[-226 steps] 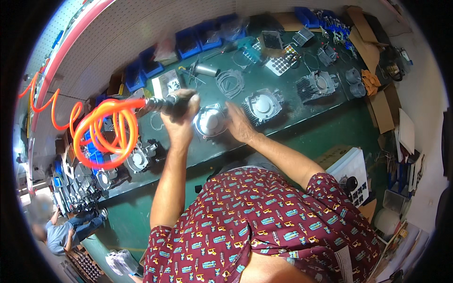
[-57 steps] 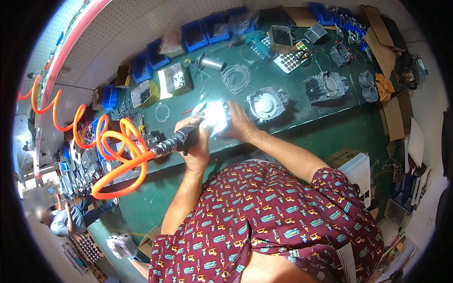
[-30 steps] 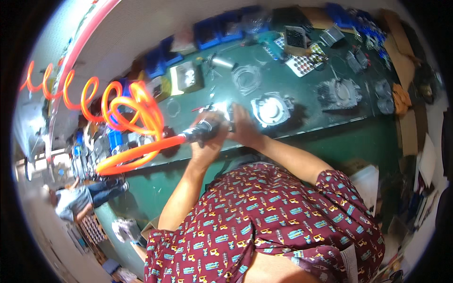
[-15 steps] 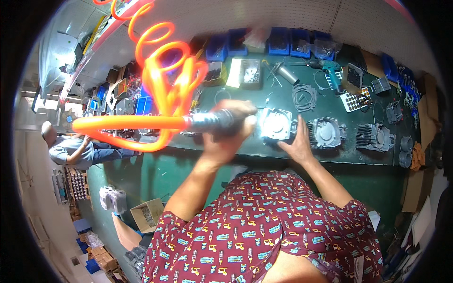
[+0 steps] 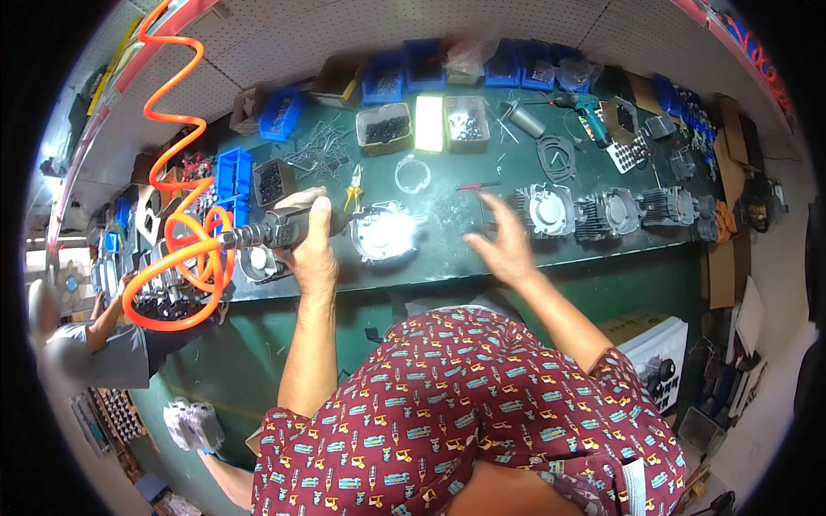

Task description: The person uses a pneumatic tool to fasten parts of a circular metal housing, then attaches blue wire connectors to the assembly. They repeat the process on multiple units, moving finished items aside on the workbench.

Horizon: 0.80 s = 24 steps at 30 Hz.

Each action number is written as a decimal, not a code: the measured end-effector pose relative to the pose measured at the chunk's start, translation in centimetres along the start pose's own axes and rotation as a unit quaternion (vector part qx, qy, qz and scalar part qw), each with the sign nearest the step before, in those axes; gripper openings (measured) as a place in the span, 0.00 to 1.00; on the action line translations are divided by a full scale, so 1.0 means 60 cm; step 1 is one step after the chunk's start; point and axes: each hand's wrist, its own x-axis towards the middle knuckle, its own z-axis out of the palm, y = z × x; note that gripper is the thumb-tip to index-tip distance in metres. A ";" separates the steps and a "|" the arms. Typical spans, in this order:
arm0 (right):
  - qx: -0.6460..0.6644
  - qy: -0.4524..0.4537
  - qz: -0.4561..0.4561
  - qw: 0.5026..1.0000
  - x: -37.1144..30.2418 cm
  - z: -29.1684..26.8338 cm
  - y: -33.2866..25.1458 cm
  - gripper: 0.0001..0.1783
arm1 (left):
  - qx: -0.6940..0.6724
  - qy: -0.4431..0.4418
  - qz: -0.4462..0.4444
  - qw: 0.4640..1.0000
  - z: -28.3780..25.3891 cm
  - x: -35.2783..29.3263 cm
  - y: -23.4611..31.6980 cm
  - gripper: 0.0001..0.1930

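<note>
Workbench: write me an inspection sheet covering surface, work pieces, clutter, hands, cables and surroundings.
Surface: green bench, smudged near its middle.
Work pieces: brightly lit metal housing; three grey housings right of it.
Clutter: yellow-handled pliers, teal drill, blue bins.
Hands: left hand grips black hose-fed tool; right hand open, nothing seen in it.
Cables: orange coiled hose runs to the tool; grey coil on the bench.
Surroundings: co-worker at left, perforated wall behind.
</note>
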 end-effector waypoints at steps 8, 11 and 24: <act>-0.080 -0.085 -0.018 0.993 0.062 0.221 0.031 0.45 | -0.005 -0.021 -0.024 0.999 -0.023 0.008 -0.025 0.10; -0.035 -0.086 -0.042 0.995 0.060 0.228 0.041 0.43 | 0.002 -0.028 -0.013 1.000 -0.030 0.011 -0.031 0.10; -0.070 -0.081 -0.047 0.993 0.057 0.227 0.036 0.40 | 0.034 -0.050 -0.015 0.998 -0.026 0.003 -0.031 0.10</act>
